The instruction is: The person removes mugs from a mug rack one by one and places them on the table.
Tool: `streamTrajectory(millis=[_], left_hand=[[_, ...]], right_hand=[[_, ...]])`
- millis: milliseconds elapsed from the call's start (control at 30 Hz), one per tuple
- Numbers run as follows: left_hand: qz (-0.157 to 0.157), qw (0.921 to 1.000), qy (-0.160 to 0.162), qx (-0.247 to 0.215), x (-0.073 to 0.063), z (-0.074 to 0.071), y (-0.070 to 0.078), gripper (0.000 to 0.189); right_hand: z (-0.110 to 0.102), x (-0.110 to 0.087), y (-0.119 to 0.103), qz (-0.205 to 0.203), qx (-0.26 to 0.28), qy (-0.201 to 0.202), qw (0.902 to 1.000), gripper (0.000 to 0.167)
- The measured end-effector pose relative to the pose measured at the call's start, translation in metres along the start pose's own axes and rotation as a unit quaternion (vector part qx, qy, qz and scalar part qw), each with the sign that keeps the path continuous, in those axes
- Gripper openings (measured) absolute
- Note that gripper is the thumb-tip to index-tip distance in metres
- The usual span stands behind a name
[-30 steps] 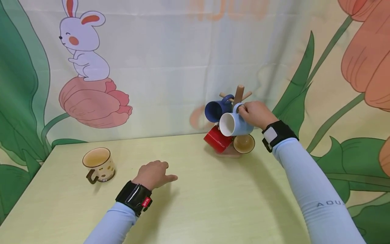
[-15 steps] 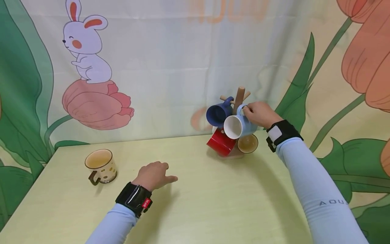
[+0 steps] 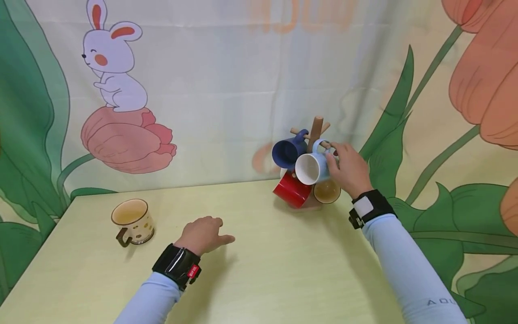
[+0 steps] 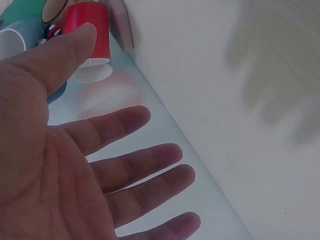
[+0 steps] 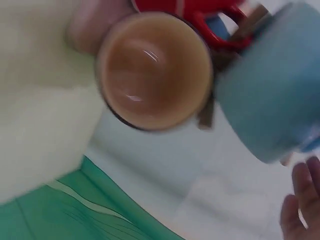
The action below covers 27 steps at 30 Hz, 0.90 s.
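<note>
Fingers (image 5: 303,187) of the right hand (image 3: 351,170), loosely extended and gripping nothing, sit just beside a light blue mug (image 3: 312,168) hung by its handle on a wooden mug tree (image 3: 314,135); the left hand (image 3: 202,235) hovers above the table (image 3: 267,274), thumb out, empty; the left wrist view bares its palm and parted fingers, hidden from the head view; the right wrist view peers into a dark-rimmed tan mug (image 5: 155,75); right sleeve (image 3: 398,256) lettering begins "AO"; the red label (image 3: 193,271) on the left wristband (image 3: 177,264) is illegible.
</note>
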<state>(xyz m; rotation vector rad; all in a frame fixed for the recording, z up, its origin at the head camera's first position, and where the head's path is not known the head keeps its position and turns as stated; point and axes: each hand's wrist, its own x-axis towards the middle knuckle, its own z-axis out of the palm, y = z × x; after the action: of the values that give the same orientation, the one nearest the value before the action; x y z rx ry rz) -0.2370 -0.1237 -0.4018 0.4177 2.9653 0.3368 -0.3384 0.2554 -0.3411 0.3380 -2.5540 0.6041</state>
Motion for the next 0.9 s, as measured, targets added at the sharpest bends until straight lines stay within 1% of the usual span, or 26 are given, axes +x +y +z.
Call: streamTrajectory(millis=[100,167,267,367,500,567,633,733,900], left_hand=[[-0.001,1.0000,0.001,0.000,0.001,0.002,-0.001,0.055],[0.000,1.0000,0.001,-0.001,0.001,0.003,-0.001,0.054],[0.002,1.0000,0.002,-0.001,0.001,0.004,-0.001,0.054],[0.004,1.0000,0.002,-0.001,0.000,0.003,-0.001,0.054],[0.004,1.0000,0.001,0.000,0.000,0.003,-0.001,0.054],[0.002,1.0000,-0.001,-0.001,0.000,0.004,-0.001,0.055],[0.001,1.0000,-0.002,-0.002,0.000,0.004,-0.001,0.055],[-0.002,1.0000,-0.004,-0.003,0.000,0.004,-0.002,0.056],[-0.003,1.0000,-0.004,-0.002,-0.001,0.005,-0.003,0.055]], right_hand=[[0.013,-0.015,0.004,-0.023,-0.005,0.063,0.9977,0.045],[0.022,-0.024,0.007,-0.027,-0.002,0.083,0.9962,0.053],[0.034,-0.036,0.010,-0.025,0.001,0.081,0.9964,0.068],[0.045,-0.044,0.011,-0.032,-0.012,0.072,0.9968,0.081],[0.058,-0.047,0.008,-0.053,-0.049,0.072,0.9948,0.102],[0.061,-0.046,0.006,-0.061,-0.061,0.080,0.9931,0.109],[0.063,-0.045,0.005,-0.070,-0.069,0.093,0.9908,0.111],[0.065,-0.042,0.004,-0.080,-0.080,0.106,0.9879,0.110],[0.068,-0.037,0.004,-0.090,-0.080,0.114,0.9861,0.105]])
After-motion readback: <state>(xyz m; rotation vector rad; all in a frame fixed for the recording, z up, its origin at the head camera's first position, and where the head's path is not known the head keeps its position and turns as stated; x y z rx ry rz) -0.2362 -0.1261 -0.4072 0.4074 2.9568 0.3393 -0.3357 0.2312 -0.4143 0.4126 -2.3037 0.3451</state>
